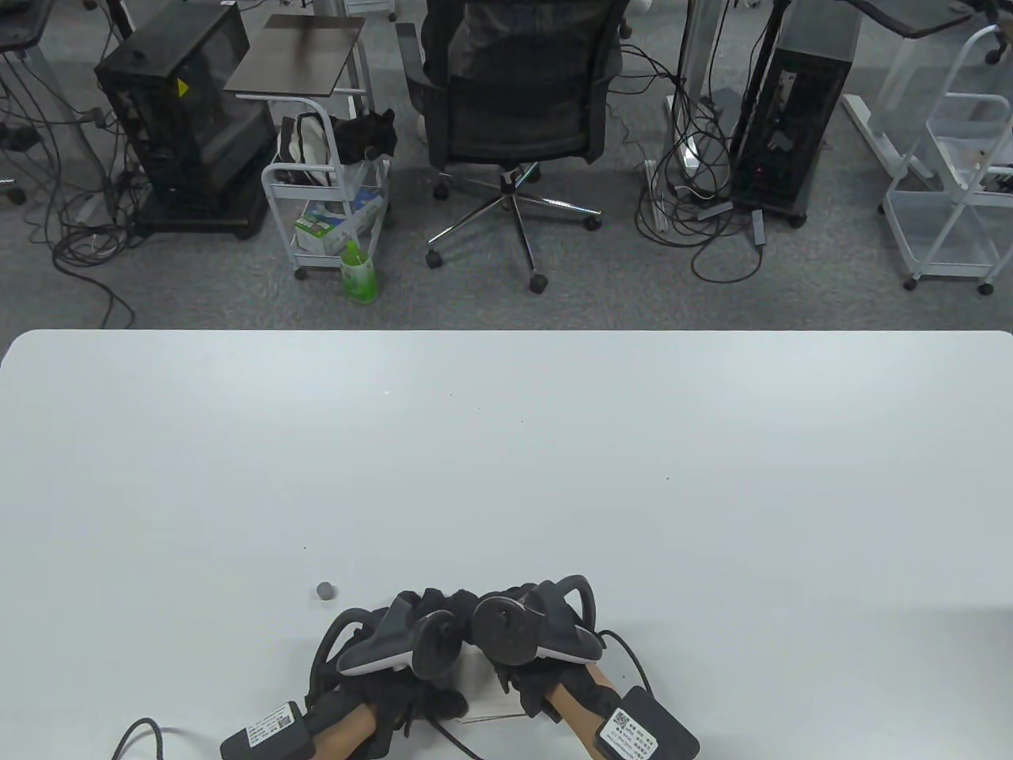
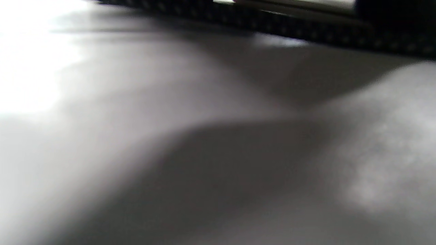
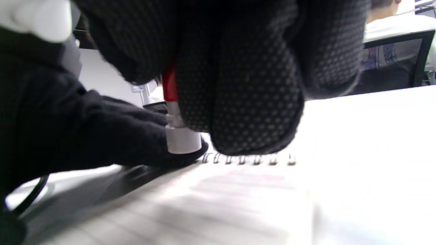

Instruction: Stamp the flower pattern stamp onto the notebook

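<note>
A spiral-bound notebook lies open at the table's near edge, mostly hidden under both hands in the table view (image 1: 487, 703); its lined page (image 3: 218, 200) and wire binding (image 3: 245, 159) show in the right wrist view. My right hand (image 1: 514, 603) grips a stamp (image 3: 181, 137) with a red body and pale grey base, upright, its base down on the page near the binding. My left hand (image 1: 419, 608) rests on the notebook, its fingers (image 3: 112, 136) lying flat beside the stamp's base. The left wrist view shows only a blurred pale surface (image 2: 170, 119).
A small grey round piece (image 1: 325, 590) lies on the white table (image 1: 506, 443) just left of and beyond my left hand. Past the far edge are an office chair (image 1: 514, 95) and a wire trolley (image 1: 328, 198).
</note>
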Available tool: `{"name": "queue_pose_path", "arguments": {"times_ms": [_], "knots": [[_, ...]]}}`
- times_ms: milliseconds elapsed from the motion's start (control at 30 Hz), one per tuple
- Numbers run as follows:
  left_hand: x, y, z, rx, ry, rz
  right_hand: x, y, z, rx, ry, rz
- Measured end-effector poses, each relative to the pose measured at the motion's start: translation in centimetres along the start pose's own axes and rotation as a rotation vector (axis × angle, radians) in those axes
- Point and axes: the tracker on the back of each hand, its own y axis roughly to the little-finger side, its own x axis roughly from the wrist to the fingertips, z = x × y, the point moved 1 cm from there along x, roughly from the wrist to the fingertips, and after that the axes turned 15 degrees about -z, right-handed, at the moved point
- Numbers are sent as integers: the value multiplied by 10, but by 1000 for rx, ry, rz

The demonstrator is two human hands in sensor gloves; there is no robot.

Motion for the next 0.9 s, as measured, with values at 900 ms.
{"name": "queue_pose_path", "arguments": {"times_ms": [900], "knots": [[0, 0, 0, 0, 0, 0, -7, 11, 13, 4, -57, 11]]}}
